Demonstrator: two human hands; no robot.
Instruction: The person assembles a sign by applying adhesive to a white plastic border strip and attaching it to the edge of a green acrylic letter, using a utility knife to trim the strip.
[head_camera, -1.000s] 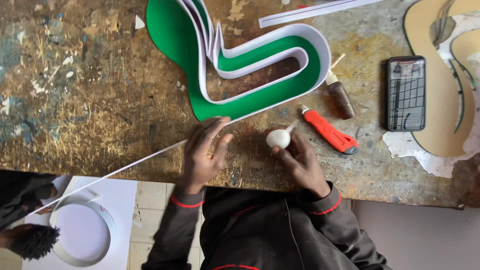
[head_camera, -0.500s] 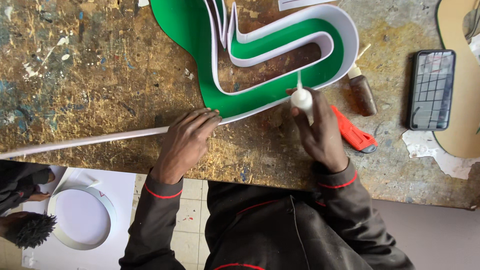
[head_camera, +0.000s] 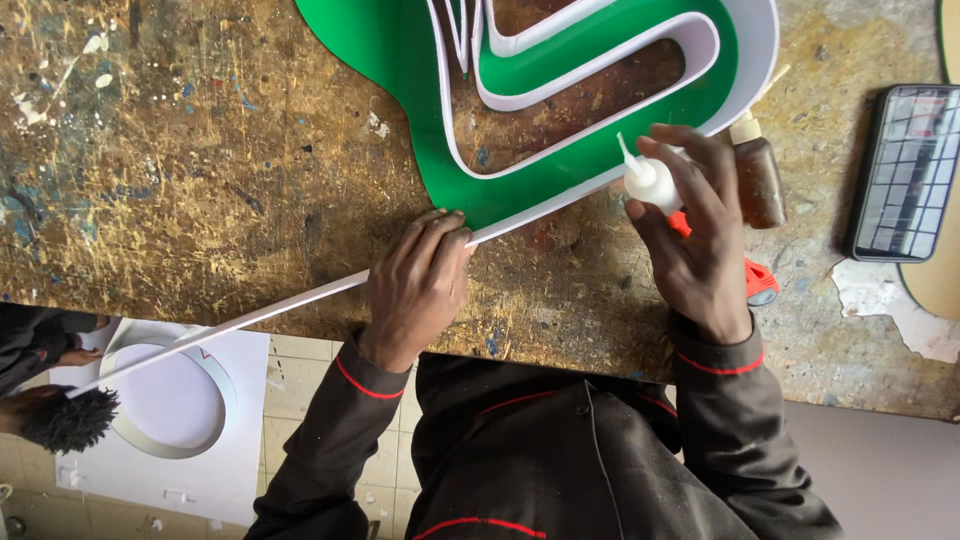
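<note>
Right hand (head_camera: 700, 235) grip over half-hidden orange cutter (head_camera: 755, 280)

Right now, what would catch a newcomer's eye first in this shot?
The bright green shaped panel edged with a curving white strip, at the top centre of the paint-flecked wooden workbench. Just below it, the right hand holds a small white squeeze bottle, nozzle toward the panel's edge, while the left hand presses on the long white strip running off the bench to the left.

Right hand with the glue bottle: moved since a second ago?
Yes. The right hand carried the white glue bottle from the bench edge up to the green board's white strip.
</note>
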